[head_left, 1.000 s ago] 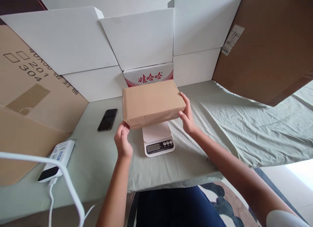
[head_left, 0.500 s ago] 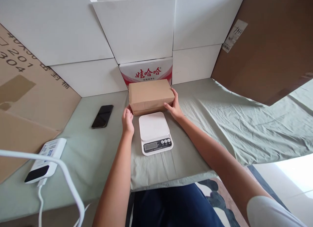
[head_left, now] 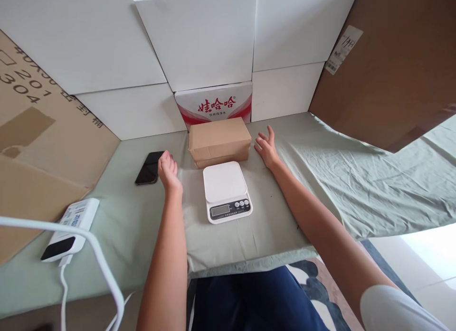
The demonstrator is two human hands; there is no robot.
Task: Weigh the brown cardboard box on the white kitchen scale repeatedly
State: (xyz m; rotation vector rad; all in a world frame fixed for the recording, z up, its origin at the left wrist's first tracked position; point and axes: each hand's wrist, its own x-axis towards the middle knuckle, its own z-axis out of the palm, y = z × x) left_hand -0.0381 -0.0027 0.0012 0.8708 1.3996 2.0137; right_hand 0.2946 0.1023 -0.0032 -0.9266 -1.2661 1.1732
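A small brown cardboard box (head_left: pixel 220 142) rests on the cloth behind a white kitchen scale (head_left: pixel 225 183). The scale's platform is bare, and its grey display and buttons face me. My left hand (head_left: pixel 168 170) is off the box's left side, its fingers loosely bent with nothing in them. It overlaps the right edge of a black phone (head_left: pixel 148 168); whether it touches the phone I cannot tell. To the right of the box, my right hand (head_left: pixel 267 148) is held apart from it, empty, with its fingers spread.
White boxes (head_left: pixel 199 41) form a wall at the back, with a red-lettered carton (head_left: pixel 215 100) low in the middle. Large brown cartons stand left (head_left: pixel 39 146) and right (head_left: pixel 388 70). A white power bank-like device (head_left: pixel 73 226) with a cable (head_left: pixel 98 255) lies at the left.
Both hands have let go of the cardboard box and moved outward, the left toward the phone and the right away to the right. The box stays behind the scale.
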